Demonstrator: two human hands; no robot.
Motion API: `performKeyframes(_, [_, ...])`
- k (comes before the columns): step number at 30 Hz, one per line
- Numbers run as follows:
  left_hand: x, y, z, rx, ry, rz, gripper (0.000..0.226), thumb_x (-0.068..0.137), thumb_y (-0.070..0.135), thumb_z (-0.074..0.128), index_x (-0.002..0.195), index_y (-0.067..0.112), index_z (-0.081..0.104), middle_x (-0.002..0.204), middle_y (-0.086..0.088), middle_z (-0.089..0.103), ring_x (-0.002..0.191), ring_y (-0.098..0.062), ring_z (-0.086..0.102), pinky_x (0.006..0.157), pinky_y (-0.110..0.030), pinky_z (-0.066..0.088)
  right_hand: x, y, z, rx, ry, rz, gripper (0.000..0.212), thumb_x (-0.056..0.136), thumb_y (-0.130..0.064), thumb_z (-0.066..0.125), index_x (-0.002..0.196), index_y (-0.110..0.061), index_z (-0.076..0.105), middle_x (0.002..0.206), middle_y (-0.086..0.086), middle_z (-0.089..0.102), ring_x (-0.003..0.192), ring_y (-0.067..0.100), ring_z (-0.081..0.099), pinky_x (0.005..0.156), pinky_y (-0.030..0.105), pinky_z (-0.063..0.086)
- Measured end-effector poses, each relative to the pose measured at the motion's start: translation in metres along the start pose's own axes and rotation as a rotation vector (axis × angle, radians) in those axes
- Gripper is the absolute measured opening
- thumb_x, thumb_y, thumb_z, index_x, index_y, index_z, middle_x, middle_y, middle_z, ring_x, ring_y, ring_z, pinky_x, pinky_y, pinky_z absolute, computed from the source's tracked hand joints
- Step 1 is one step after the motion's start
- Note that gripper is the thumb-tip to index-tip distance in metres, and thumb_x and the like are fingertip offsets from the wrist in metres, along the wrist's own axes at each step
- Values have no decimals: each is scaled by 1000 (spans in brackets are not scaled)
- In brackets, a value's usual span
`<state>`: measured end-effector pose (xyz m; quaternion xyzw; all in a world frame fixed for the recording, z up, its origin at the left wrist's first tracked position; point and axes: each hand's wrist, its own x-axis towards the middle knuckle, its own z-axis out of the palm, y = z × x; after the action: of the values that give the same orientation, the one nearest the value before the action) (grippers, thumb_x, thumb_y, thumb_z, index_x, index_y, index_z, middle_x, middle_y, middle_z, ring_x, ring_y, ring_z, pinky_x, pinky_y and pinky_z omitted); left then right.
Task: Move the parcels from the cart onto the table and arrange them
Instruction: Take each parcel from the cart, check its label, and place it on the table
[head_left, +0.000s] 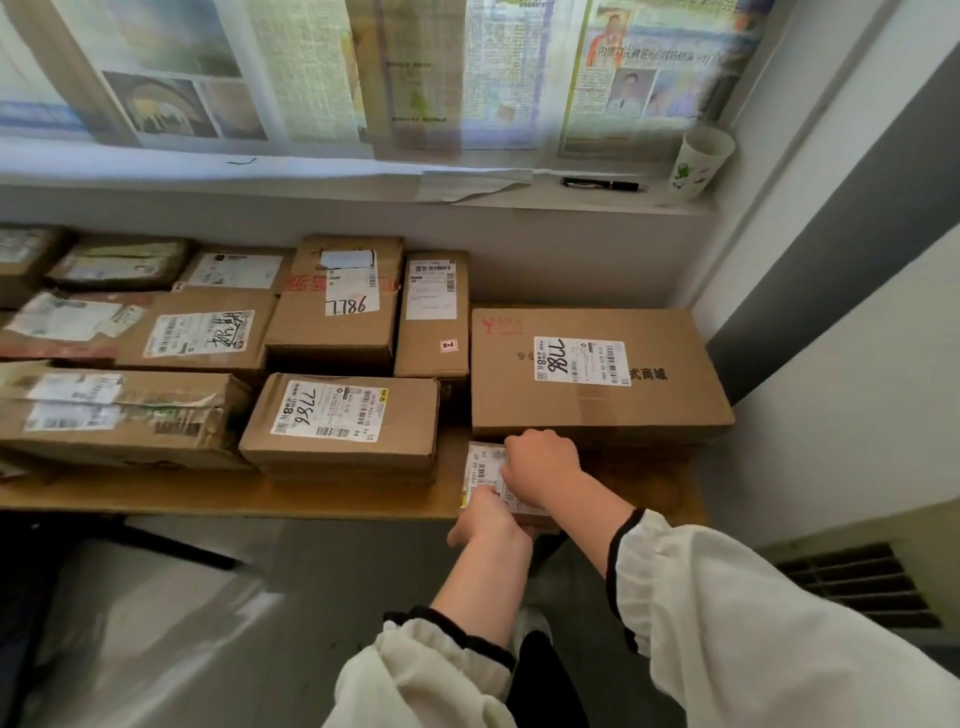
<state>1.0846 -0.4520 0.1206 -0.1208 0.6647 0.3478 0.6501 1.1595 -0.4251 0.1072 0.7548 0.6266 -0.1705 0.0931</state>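
Note:
A small parcel (482, 470) with a white barcode label lies at the front edge of the wooden table (332, 496), just in front of a large brown box (597, 374). My left hand (488, 517) grips its near edge from below the table's rim. My right hand (540, 465) holds its far side, fingers curled over the top. Both hands cover most of the parcel. Several other cardboard parcels fill the table to the left, among them one labelled 7786 (340, 415).
A windowsill behind the table carries a paper cup (698, 161) and a black pen (602, 184); newspapers cover the window. A white wall with a grey band closes the right side. A floor vent (857, 584) sits low right. Something grey and blurred lies at lower left.

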Motion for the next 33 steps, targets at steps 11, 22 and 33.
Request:
performKeyframes(11, [8,48,18,1296,-87,1143,87,82,31,69,146,35,11,156,3,13,143,-27,13,112,-49,21,-25,153,-9,306,534,418,52,85,-36,63,131,-16,47,132,10,46,124,28,40,93,40,47])
performKeyframes(22, [54,75,113,2386,-141,1354,79,90,54,45,146,42,-10,157,3,-14,142,-27,-21,104,-67,-10,27,232,-15,473,69,425,92,82,-48,63,149,-34,1,158,3,-9,142,32,18,109,46,31])
performKeyframes(33, [72,117,178,2364,-142,1348,79,89,52,49,146,43,-6,158,9,-9,143,-26,-18,104,-69,-7,98,239,-56,210,67,332,94,80,-51,63,150,-16,10,159,7,2,146,25,3,113,42,24])
